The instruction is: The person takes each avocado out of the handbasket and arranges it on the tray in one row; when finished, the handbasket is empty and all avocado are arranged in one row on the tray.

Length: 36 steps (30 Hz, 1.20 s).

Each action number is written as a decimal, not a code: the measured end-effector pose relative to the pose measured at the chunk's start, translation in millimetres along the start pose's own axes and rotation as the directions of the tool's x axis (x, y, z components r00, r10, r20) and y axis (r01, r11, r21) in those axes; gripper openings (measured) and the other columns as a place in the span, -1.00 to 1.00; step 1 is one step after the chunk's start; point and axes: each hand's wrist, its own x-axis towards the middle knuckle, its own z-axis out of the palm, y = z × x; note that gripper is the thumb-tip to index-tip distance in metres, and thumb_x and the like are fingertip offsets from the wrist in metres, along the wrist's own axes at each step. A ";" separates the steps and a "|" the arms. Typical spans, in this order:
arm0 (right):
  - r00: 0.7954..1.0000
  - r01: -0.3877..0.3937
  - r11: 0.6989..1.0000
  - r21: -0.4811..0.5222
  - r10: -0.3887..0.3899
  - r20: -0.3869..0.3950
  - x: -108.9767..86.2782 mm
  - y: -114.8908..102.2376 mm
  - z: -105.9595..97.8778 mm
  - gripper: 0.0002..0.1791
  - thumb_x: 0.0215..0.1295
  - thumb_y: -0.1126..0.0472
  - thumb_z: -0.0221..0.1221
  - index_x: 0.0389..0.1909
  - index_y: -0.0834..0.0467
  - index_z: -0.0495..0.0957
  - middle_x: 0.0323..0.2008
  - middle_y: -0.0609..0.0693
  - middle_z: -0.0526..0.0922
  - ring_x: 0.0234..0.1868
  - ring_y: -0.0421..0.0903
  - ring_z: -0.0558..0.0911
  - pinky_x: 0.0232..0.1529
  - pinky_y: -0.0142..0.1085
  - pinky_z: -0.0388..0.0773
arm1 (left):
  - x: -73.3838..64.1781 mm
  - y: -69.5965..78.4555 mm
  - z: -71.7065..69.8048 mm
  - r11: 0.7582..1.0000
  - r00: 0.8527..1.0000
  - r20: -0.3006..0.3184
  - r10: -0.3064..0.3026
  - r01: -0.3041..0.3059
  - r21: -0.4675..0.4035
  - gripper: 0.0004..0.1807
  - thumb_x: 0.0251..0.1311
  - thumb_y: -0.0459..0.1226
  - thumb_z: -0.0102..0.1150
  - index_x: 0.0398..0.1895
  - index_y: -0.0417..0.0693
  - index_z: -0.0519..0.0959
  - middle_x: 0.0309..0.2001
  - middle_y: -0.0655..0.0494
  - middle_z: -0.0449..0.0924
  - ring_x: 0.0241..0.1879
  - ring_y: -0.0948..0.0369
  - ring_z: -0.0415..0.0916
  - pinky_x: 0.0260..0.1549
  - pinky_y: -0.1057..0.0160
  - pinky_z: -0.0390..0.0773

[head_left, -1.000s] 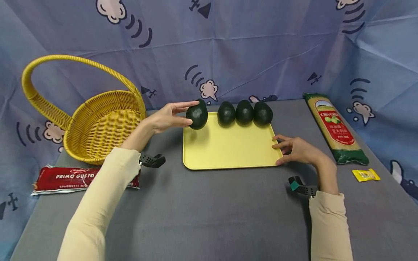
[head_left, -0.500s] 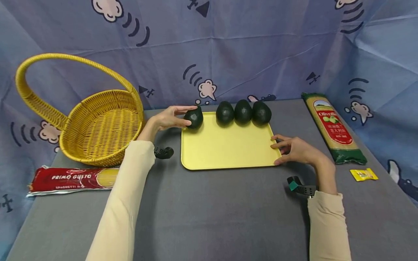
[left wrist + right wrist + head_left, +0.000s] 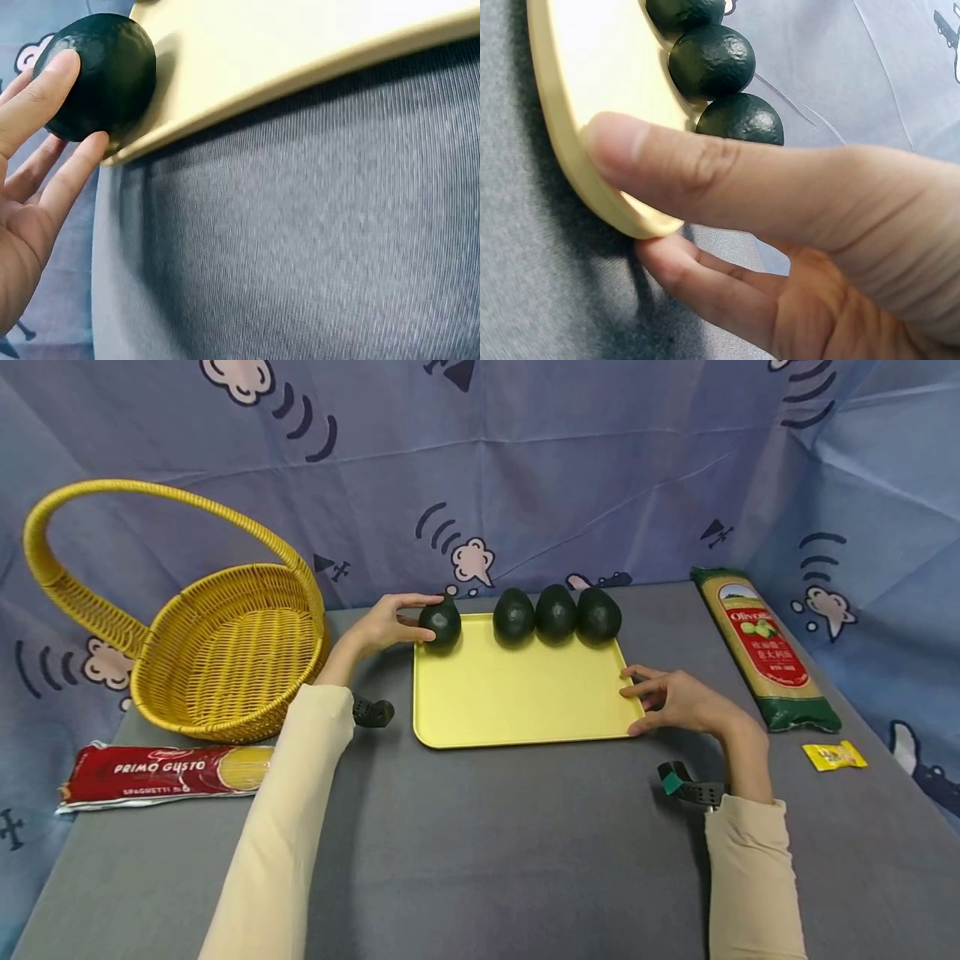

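Observation:
At the back left corner of the yellow tray [image 3: 517, 693], my left hand [image 3: 381, 625] holds a dark green avocado [image 3: 441, 625] between thumb and fingers. The left wrist view has this avocado [image 3: 105, 79] over the tray's corner; whether its underside touches the tray is hidden. Three more avocados stand side by side along the back edge, the middle avocado [image 3: 556, 613] among them. On the tray's right side, my right hand [image 3: 678, 702] pinches the rim. In the right wrist view the thumb [image 3: 652, 161] lies over the rim, with a finger against the outer side.
A yellow wicker basket [image 3: 232, 652] with a tall handle stands on the left. In front of it lies a red spaghetti packet [image 3: 165, 774], partly behind the left sleeve. A green-and-gold pasta packet [image 3: 765, 652] and a small yellow wrapper [image 3: 834, 756] lie to the right.
My left hand has carried the avocado a little left and down to the tray's back left corner, and its forearm has swung right. My right hand stays on the rim.

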 end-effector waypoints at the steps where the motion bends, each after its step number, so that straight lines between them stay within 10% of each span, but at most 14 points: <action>1: 1.000 0.001 1.000 -0.001 -0.001 -0.001 -0.3 -0.3 -0.3 -0.28 0.00 0.09 0.46 0.15 0.37 0.50 0.37 0.31 0.21 -0.07 0.03 0.57 -0.05 -0.15 0.54 | -0.6 -0.9 -0.7 1.000 1.000 -0.009 0.006 -0.006 0.003 -0.36 0.16 -0.48 0.27 0.35 -0.16 0.36 0.39 -0.08 0.20 0.34 -0.03 0.22 0.19 0.02 0.40; 21: 1.000 -0.008 1.000 0.009 0.008 -0.002 -6.5 -3.7 1.4 -0.30 0.01 0.12 0.46 0.15 0.37 0.50 0.37 0.30 0.21 -0.07 0.03 0.56 -0.03 -0.12 0.54 | 15.5 -0.9 27.3 0.979 1.000 0.016 0.021 -0.017 -0.202 -0.32 0.17 -0.51 0.23 0.38 -0.11 0.32 0.46 0.00 0.09 0.36 -0.05 0.17 0.26 0.13 0.33; 36: 1.000 -0.003 1.000 0.010 0.003 0.004 -4.4 -5.5 0.6 -0.29 0.00 0.11 0.47 0.14 0.38 0.51 0.37 0.30 0.21 -0.07 0.04 0.57 -0.07 -0.20 0.55 | 14.5 1.9 30.7 0.980 1.000 -0.004 0.028 -0.028 -0.196 -0.27 0.15 -0.49 0.27 0.41 -0.04 0.29 0.46 0.03 0.11 0.34 -0.04 0.24 0.21 0.14 0.39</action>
